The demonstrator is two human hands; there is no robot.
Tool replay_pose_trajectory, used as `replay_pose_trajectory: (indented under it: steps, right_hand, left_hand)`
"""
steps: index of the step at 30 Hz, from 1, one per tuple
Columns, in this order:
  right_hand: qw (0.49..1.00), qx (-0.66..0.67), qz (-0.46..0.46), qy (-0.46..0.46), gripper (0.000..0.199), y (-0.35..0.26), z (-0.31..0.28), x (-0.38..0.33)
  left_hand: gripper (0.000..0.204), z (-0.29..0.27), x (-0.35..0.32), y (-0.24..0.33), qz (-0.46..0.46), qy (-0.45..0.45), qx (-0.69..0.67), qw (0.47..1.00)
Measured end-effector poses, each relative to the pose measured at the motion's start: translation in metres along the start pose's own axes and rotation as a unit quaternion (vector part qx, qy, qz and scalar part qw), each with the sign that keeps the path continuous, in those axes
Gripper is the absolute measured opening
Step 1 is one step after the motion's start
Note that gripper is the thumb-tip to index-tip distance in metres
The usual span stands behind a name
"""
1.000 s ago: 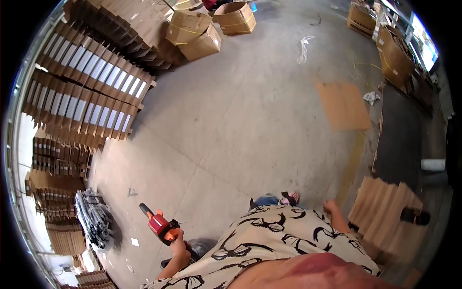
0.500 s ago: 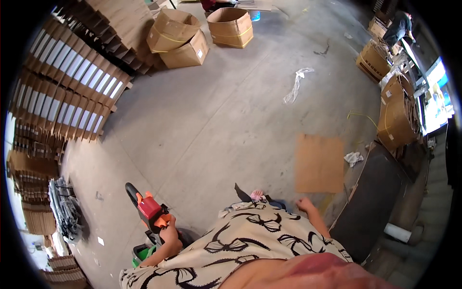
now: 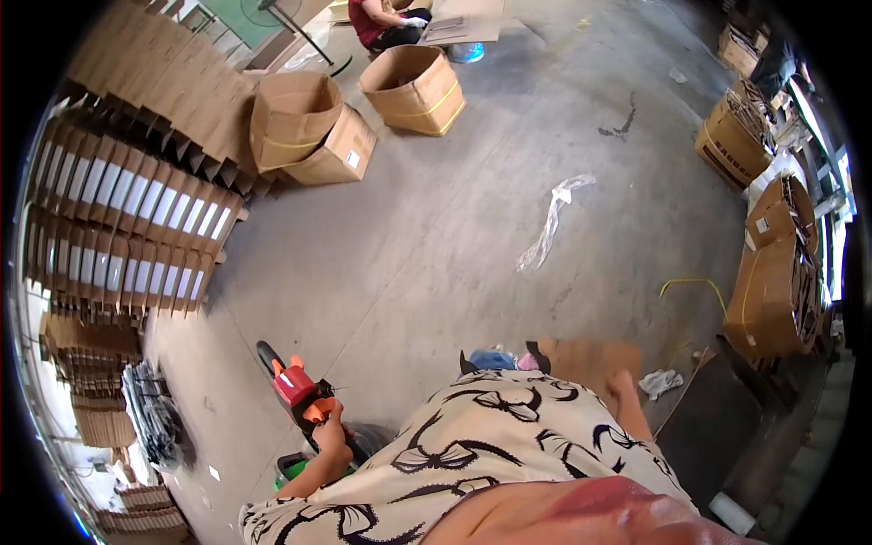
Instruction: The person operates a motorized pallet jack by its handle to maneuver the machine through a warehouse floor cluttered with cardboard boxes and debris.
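My left hand [image 3: 332,434] is closed on the orange grip of a red-and-black hand tool [image 3: 294,389] with a curved black front end; I cannot make out its exact kind. Beside that forearm, low down, a green object [image 3: 291,469] is partly covered by my arm. My right hand [image 3: 622,381] hangs at my right side, over a flat cardboard sheet [image 3: 581,359] on the floor. Its fingers are too small and blurred to read. My bow-patterned top hides part of the sheet.
Stacked cardboard [image 3: 127,227] lines the left. Large open cartons [image 3: 413,91] stand ahead, near a seated person [image 3: 386,20]. Filled cartons [image 3: 772,291] stand along the right. A plastic strip [image 3: 552,222], a crumpled wrapper [image 3: 660,384] and a yellow strap [image 3: 692,281] lie on the floor.
My view has moved forward, so the cardboard sheet and wrapper now sit closer to me. More of the seated person shows. The red-and-black tool stays in my left hand.
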State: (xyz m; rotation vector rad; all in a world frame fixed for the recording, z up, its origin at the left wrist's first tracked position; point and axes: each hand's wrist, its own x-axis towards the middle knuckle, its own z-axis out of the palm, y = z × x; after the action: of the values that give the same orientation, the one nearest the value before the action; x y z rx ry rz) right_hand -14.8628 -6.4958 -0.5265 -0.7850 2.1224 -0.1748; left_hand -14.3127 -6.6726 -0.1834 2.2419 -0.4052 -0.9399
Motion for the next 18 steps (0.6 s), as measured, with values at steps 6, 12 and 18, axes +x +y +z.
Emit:
replay_pose_trajectory:
  steps: [6, 12, 18]
  right_hand:
    - [0.969, 0.026, -0.149, 0.193, 0.031, -0.102, -0.210, 0.166]
    - [0.993, 0.034, -0.110, 0.039, 0.030, -0.104, -0.299, 0.279]
    - [0.991, -0.041, -0.116, -0.056, 0.042, 0.008, -0.388, 0.317]
  left_hand:
    - [0.031, 0.156, -0.065, 0.073, 0.015, 0.029, 0.003, 0.999]
    - [0.031, 0.323, -0.119, 0.139, -0.006, 0.041, 0.004, 0.999]
    - [0.038, 0.481, -0.188, 0.190, 0.047, 0.039, 0.037, 0.997]
